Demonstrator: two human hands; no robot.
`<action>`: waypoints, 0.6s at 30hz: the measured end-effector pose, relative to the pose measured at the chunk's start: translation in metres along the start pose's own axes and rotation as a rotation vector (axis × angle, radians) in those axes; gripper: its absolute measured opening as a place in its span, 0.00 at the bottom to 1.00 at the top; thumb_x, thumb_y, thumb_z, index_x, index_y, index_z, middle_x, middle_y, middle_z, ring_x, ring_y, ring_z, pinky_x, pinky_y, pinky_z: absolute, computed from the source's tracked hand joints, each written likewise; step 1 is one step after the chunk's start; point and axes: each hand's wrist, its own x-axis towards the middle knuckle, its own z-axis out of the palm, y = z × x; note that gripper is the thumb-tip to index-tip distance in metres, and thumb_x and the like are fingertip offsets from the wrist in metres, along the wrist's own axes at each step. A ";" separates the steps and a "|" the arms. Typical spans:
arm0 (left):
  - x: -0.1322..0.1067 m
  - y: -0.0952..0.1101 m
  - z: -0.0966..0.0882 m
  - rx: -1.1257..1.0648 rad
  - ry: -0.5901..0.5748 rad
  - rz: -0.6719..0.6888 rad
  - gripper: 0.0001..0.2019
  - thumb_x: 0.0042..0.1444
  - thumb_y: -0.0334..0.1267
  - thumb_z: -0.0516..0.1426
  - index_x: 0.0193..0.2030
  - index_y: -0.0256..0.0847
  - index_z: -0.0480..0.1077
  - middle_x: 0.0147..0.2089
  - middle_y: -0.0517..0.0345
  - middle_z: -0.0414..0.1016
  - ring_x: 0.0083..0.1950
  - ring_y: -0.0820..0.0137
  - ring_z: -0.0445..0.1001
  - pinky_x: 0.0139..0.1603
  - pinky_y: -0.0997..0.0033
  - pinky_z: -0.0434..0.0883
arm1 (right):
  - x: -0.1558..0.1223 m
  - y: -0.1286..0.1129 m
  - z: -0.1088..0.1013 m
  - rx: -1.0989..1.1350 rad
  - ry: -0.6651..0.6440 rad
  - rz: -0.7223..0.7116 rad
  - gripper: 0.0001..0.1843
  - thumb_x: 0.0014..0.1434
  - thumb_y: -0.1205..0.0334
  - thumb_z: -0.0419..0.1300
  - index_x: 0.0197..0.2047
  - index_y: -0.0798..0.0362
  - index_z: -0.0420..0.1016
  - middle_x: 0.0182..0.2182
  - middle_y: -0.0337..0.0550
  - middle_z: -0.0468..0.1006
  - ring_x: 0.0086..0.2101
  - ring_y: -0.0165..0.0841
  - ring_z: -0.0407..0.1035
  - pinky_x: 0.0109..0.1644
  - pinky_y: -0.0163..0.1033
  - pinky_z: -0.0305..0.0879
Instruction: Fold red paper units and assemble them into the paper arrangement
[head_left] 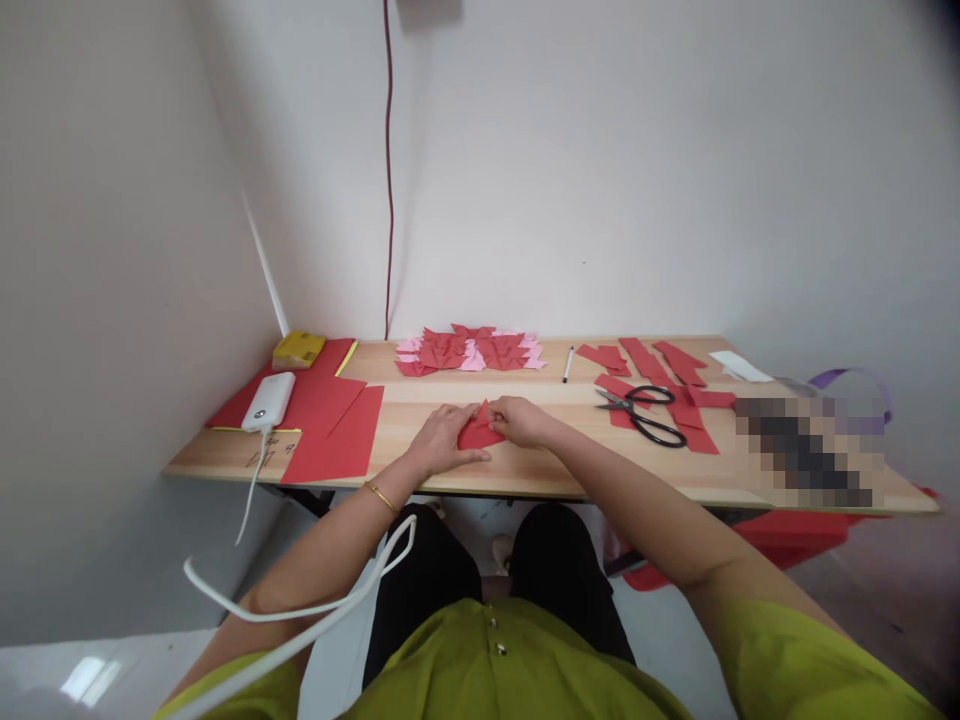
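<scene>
A small folded piece of red paper (478, 433) lies on the wooden table in front of me, with a point sticking up at its far side. My left hand (444, 440) holds it from the left, thumb along the near edge and fingers over the far left side. The curled fingers of my right hand (516, 420) pinch the paper at its upper right. Behind both hands, near the wall, sits a group of folded red and pink paper pieces (471, 352). Black-handled scissors (637, 410) rest to the right, partly on red paper scraps (694, 425).
Red paper sheets (341, 445) cover the table's left part, under a white power bank (268, 402) and a yellow box (298, 350). Its white cable (251, 490) hangs over the near edge and crosses my left arm. A pen (568, 365) lies right of the folded pieces.
</scene>
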 end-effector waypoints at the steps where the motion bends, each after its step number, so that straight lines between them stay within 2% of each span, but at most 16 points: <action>1: 0.000 0.000 0.000 -0.001 0.001 -0.001 0.45 0.44 0.63 0.59 0.65 0.41 0.54 0.57 0.46 0.68 0.57 0.56 0.64 0.57 0.53 0.61 | -0.003 0.002 -0.001 -0.007 0.019 -0.009 0.05 0.55 0.65 0.55 0.33 0.55 0.73 0.29 0.42 0.75 0.29 0.30 0.65 0.32 0.32 0.54; 5: 0.000 0.001 -0.001 0.016 0.004 0.007 0.44 0.45 0.63 0.58 0.65 0.41 0.55 0.57 0.45 0.68 0.56 0.55 0.64 0.57 0.54 0.61 | -0.022 0.031 -0.021 -0.070 0.132 0.087 0.07 0.55 0.68 0.53 0.32 0.54 0.72 0.32 0.44 0.76 0.31 0.31 0.66 0.33 0.32 0.55; 10: 0.000 0.003 -0.002 0.019 0.006 -0.006 0.39 0.49 0.62 0.56 0.63 0.39 0.58 0.57 0.45 0.68 0.57 0.56 0.64 0.58 0.55 0.61 | -0.060 0.101 -0.066 -0.141 0.273 0.513 0.08 0.56 0.63 0.52 0.35 0.54 0.72 0.32 0.47 0.78 0.32 0.35 0.69 0.31 0.34 0.56; 13: 0.000 0.003 -0.002 0.002 0.024 -0.025 0.35 0.53 0.60 0.54 0.62 0.41 0.59 0.57 0.47 0.68 0.57 0.58 0.64 0.58 0.55 0.61 | -0.084 0.138 -0.087 -0.217 0.342 0.690 0.12 0.58 0.61 0.52 0.40 0.56 0.73 0.36 0.53 0.78 0.35 0.39 0.71 0.32 0.37 0.57; 15: -0.001 0.003 -0.002 0.000 0.029 -0.018 0.33 0.54 0.58 0.54 0.62 0.41 0.60 0.58 0.48 0.68 0.57 0.58 0.64 0.59 0.55 0.61 | -0.099 0.153 -0.093 -0.201 0.336 0.722 0.15 0.59 0.59 0.54 0.44 0.58 0.73 0.38 0.56 0.78 0.36 0.41 0.71 0.34 0.39 0.59; 18: -0.001 0.002 -0.001 0.016 0.028 0.014 0.32 0.54 0.56 0.55 0.62 0.42 0.60 0.59 0.48 0.68 0.58 0.57 0.64 0.59 0.54 0.61 | -0.120 0.162 -0.091 -0.142 0.304 0.655 0.17 0.57 0.56 0.58 0.46 0.58 0.73 0.39 0.56 0.78 0.36 0.41 0.72 0.35 0.39 0.60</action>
